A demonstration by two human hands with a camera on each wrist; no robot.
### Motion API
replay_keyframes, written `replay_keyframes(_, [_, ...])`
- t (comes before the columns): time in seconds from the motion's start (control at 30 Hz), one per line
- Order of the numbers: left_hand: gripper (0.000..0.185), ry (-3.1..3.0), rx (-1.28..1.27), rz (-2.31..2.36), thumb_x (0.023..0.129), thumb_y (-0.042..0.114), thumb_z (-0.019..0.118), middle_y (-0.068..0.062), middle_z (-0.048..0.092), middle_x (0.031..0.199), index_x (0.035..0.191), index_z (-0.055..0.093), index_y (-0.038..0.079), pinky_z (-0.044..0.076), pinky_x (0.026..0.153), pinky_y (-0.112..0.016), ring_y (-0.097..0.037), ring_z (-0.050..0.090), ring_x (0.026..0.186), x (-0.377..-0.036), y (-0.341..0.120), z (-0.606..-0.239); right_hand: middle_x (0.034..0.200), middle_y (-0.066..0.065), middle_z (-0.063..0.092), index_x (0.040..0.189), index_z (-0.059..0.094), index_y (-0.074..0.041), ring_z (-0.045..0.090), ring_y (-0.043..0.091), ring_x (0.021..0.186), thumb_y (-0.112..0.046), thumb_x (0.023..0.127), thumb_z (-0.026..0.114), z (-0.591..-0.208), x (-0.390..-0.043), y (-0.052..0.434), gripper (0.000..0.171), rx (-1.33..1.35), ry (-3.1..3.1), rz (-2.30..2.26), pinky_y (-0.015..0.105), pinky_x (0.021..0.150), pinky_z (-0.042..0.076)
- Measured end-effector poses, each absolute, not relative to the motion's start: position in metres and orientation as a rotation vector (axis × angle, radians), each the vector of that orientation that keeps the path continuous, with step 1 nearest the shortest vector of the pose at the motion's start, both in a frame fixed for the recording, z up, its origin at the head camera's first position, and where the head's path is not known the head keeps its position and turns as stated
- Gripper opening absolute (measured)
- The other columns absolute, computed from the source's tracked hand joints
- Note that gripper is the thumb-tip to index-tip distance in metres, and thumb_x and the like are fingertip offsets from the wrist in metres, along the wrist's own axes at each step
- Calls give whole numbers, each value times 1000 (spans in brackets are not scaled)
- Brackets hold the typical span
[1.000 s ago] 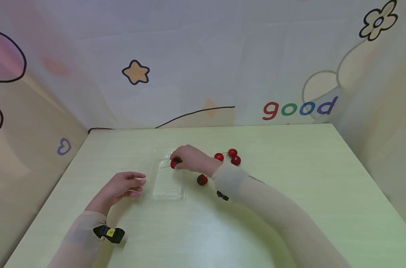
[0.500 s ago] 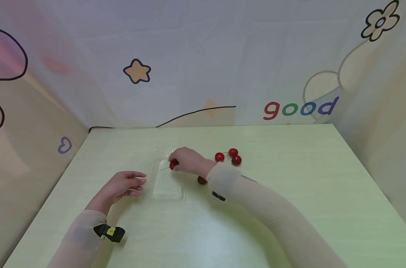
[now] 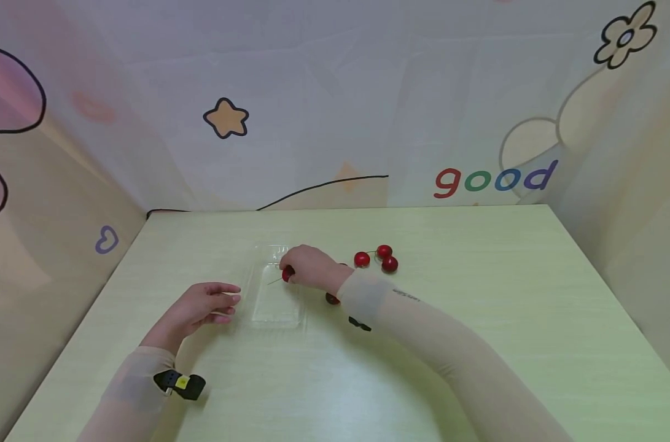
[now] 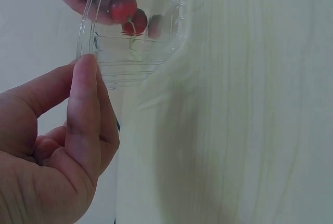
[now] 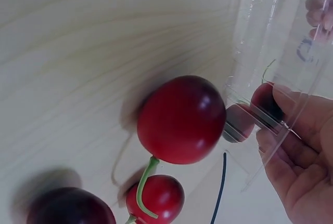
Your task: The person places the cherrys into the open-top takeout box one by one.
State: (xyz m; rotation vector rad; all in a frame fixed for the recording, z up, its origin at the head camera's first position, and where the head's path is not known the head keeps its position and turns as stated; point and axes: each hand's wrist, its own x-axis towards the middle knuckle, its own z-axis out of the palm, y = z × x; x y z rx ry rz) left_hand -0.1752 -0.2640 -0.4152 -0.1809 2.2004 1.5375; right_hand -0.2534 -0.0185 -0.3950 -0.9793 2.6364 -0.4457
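Pinching a cherry [image 3: 288,273] between fingertips and thumb, the right hand [image 3: 309,267] hovers over the far end of the clear tray [image 3: 276,313], fingers curled round the fruit; its thin stem pokes out toward the left. From the left wrist view the cherry shows through the tray wall, low over the floor, though I cannot tell whether it touches yet. The left hand [image 3: 202,307] lies just left of the tray with fingers nearly straight and holding nothing; its thumb tip sits against the tray rim [image 4: 86,52].

Judging by how things lie, the loading looks barely begun: the tray seems to hold nothing apart from the cherry in the fingers. Four more wait on the table [image 3: 478,319]: a dark cherry [image 3: 331,299] tucked beside the right wrist, and three red cherries [image 3: 380,258] close together a little farther right.
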Motion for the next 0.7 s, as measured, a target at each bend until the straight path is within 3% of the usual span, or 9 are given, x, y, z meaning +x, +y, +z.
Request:
replay_keyframes(0.43, [47,2215,-206,1523,101,15,63,2,67,95,139,51,-11,61,71,-20,-8,63,80,-175,-262,-413,119,10,72,122,72,-6,59,22,103,-12,98,68,-398,-252,-20,25,-1021,2678,-346,33,102,53])
replay_keyframes(0.7, [46,2206,-192,1542,102,14,62,4,67,93,138,50,-12,60,69,-20,-7,64,79,-175,-263,-414,106,9,73,105,74,-6,52,18,89,-8,98,67,-400,-252,-24,11,-1089,2700,-268,27,87,51])
